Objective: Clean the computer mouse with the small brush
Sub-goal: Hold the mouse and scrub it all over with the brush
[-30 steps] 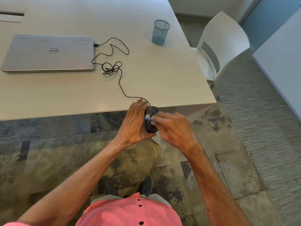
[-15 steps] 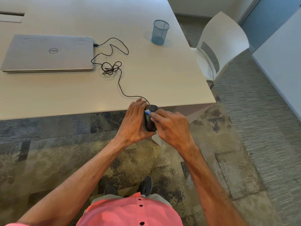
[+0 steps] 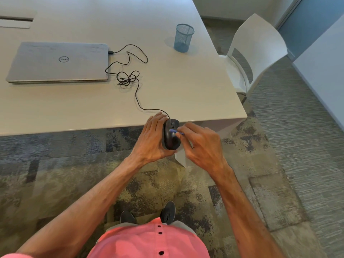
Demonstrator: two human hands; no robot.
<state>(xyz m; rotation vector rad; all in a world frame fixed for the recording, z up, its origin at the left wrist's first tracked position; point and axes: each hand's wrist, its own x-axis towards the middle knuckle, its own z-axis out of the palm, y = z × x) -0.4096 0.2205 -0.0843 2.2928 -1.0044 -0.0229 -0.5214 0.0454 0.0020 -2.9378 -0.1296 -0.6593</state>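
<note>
A black wired computer mouse (image 3: 170, 140) is held off the table's near edge, top side up. My left hand (image 3: 151, 138) grips it from the left, fingers wrapped round its far end. My right hand (image 3: 201, 146) pinches a small blue brush (image 3: 176, 132) whose tip lies across the middle of the mouse's top, just below the scroll wheel. The mouse's black cable (image 3: 137, 94) runs back over the table in a tangle to the laptop.
A closed grey laptop (image 3: 57, 61) lies on the white table (image 3: 186, 86) at the left. A blue mesh pen cup (image 3: 184, 37) stands at the back right. A white chair (image 3: 256, 53) is beside the table's right edge. Patterned carpet lies below.
The right hand has shifted the brush slightly to the right and down across the mouse's top. The left hand keeps the mouse in the same place.
</note>
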